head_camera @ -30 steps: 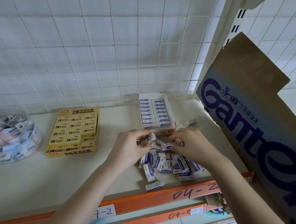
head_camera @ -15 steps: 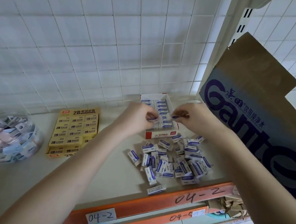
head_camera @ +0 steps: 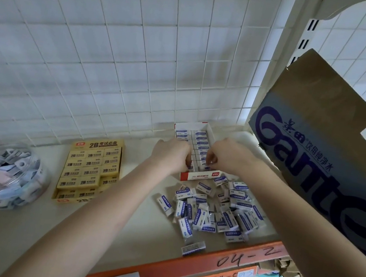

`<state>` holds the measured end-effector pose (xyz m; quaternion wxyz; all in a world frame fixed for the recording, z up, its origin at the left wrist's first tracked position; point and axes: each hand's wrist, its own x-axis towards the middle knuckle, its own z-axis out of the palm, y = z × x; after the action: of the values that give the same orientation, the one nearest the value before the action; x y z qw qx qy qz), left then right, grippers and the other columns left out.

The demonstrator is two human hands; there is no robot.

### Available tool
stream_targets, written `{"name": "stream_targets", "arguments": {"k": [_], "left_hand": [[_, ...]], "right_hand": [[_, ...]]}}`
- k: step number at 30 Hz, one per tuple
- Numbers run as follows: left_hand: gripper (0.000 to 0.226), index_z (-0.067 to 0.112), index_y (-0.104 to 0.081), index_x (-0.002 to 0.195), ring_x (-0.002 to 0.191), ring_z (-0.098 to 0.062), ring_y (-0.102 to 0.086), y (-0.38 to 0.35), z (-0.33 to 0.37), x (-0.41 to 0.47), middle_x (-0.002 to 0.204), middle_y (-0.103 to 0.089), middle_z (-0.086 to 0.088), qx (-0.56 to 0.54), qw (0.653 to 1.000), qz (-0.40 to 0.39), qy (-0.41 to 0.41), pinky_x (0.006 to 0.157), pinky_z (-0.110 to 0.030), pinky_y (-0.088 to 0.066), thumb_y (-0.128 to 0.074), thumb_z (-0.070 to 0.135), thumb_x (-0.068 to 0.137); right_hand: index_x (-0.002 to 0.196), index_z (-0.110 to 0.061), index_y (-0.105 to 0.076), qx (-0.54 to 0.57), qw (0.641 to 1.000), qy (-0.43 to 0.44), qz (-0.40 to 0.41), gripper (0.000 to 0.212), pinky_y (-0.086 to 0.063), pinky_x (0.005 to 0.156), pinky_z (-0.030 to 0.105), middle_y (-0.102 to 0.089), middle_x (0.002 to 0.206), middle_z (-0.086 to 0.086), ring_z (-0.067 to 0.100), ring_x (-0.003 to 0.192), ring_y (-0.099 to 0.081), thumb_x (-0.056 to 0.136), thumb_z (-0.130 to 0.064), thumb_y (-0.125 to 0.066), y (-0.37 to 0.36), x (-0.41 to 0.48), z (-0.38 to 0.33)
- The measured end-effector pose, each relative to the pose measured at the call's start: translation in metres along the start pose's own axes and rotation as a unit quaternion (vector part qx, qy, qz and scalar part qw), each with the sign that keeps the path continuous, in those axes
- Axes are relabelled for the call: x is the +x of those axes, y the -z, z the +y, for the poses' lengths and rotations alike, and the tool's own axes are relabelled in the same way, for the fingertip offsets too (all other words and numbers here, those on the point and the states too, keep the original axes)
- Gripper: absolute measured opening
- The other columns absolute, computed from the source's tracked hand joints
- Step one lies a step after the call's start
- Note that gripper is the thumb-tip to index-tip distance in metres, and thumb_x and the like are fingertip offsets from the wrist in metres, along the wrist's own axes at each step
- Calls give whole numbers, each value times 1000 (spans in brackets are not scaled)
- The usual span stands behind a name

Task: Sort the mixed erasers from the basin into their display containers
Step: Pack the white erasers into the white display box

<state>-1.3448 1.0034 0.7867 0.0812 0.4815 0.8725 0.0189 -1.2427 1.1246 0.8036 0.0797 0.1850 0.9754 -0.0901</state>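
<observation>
Head view: you look down on a shelf (head_camera: 18, 232).
Erasers (head_camera: 211, 211): sleeved blocks heaped loose on it, just before the box (head_camera: 199, 177); more stand rowed inside.
Left hand (head_camera: 169, 155): fingers curled into the box's near end; whether they pinch an eraser, you cannot tell.
Right hand (head_camera: 228, 156): same, beside it, hold hidden.
Handling: probably light, firm, slick-sleeved; pinch each across its long sides.

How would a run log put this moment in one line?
step: filling box | left hand: fingertips in box, grip unclear | right hand: same | loose erasers: piled before box
</observation>
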Motion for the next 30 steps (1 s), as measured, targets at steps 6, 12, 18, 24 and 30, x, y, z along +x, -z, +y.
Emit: {"name": "stream_targets", "arguments": {"k": [6, 12, 18, 24, 30], "left_hand": [[14, 20, -71, 92, 90, -21, -61, -4, -1, -1, 94, -67, 2, -50, 999, -8, 12, 73, -32, -50, -62, 21, 81], [12, 20, -72, 91, 88, -19, -62, -5, -2, -1, 95, -69, 2, -85, 996, -22, 7, 74, -34, -54, -64, 19, 83], [24, 21, -68, 110, 94, -17, -62, 2, -4, -20, 107, -68, 4, -87, 993, 74, -10, 76, -33, -51, -50, 30, 96], [22, 19, -70, 110, 83, 2, -60, 5, 11, -56, 103, -70, 7, -264, 956, 84, -100, 73, 1, -42, -63, 15, 89], [22, 22, -70, 111, 86, -12, -64, -16, 35, -43, 103, -71, 1, -145, 980, -20, -134, 81, -26, -50, -62, 20, 90]], "right_hand": [[93, -21, -69, -4, 1000, 8, 4, 10, -54, 78, 30, -68, 94, -2, 15, 85, -63, 85, -18, -64, -2, 0, 0], [89, -23, -71, 18, 1000, 12, 1, 8, -53, 79, 28, -68, 92, -6, 11, 83, -61, 83, -20, -68, -4, 3, 3], [107, -28, -70, 124, 989, 21, 83, 20, -44, 85, 20, -67, 102, -15, 1, 84, -55, 89, -31, -62, 4, -16, 18], [102, -26, -72, 153, 978, 22, 142, 17, -47, 84, 16, -68, 98, -15, 1, 86, -59, 88, -24, -64, -3, -58, 32], [113, -28, -67, 117, 991, -51, 33, 25, -47, 89, 24, -66, 115, -11, 7, 96, -61, 89, -24, -62, -23, -69, 44]]}}
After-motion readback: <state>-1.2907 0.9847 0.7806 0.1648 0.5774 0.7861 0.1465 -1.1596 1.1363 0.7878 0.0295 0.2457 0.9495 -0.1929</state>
